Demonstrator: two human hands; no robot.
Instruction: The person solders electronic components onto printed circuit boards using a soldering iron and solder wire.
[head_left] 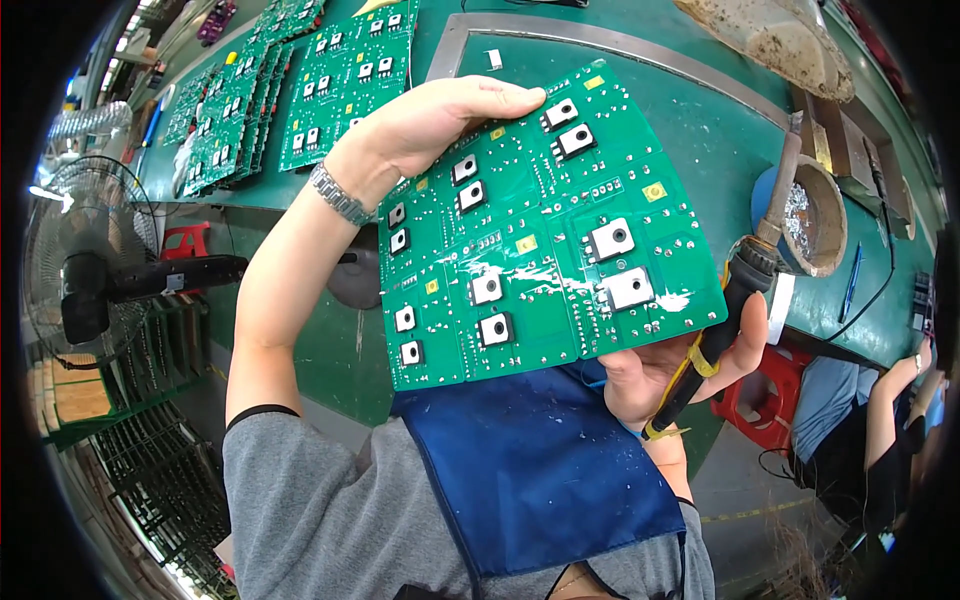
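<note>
Wearing a blue apron (540, 470) over a grey shirt (320, 510), with a metal-banded wristwatch (340, 195) on the left wrist. Holding a green circuit board (520, 265) tilted up above the apron, with paired white-and-black components (612, 238) toward the eyes. Gripping its upper left edge with the left hand (430, 115), thumb on the front, other fingers hidden behind. Holding, in the curled fingers of the right hand (650, 382), a black-handled soldering iron (730, 315), banded with yellow tape and pointing away past the board's right edge. Close against the lower edge with that hand too; cannot tell how firmly.

Beyond, on the green table (690, 120): at right, a round container (830, 225) with shiny bits inside, then a blue pen (852, 280); ahead, a small pale component (494, 60). Farther left, more green boards (350, 85), some stacked. Past the table's left side, a black fan (90, 235); at far right, another person (850, 440) beside a red stool (765, 400).
</note>
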